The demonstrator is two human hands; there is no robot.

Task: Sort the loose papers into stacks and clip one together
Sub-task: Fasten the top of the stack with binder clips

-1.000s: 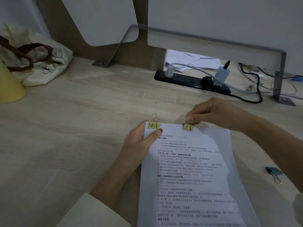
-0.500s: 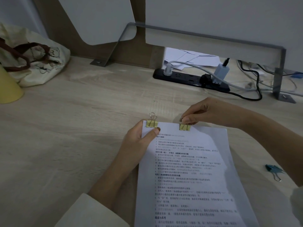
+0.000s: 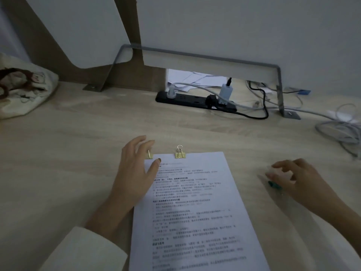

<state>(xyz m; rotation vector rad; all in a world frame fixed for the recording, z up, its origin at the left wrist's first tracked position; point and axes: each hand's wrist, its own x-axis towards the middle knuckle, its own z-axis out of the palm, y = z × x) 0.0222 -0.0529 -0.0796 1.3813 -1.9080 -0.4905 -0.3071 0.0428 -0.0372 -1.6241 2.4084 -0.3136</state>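
Near front edge of worktop [image 3: 78, 153], white printed paper stack [image 3: 195, 202] is clipped w/ 2 gold metal binder clips [image 3: 180, 155]; clipping judged done. Left hand [image 3: 134, 173] is spread open, thumb on stack; right hand [image 3: 297, 177]: grip unclear.

The worktop [image 3: 78, 153] is showing pale wood grain, matt and smooth. The papers [image 3: 205, 202] are lying as matt white sheets. The clips [image 3: 180, 155] are gleaming like gold-coloured metal. The strip [image 3: 183, 98] is looking like black plastic, the bag [image 3: 23, 98] like creased cream cloth, and the bracket [image 3: 279, 90] like dull grey metal.
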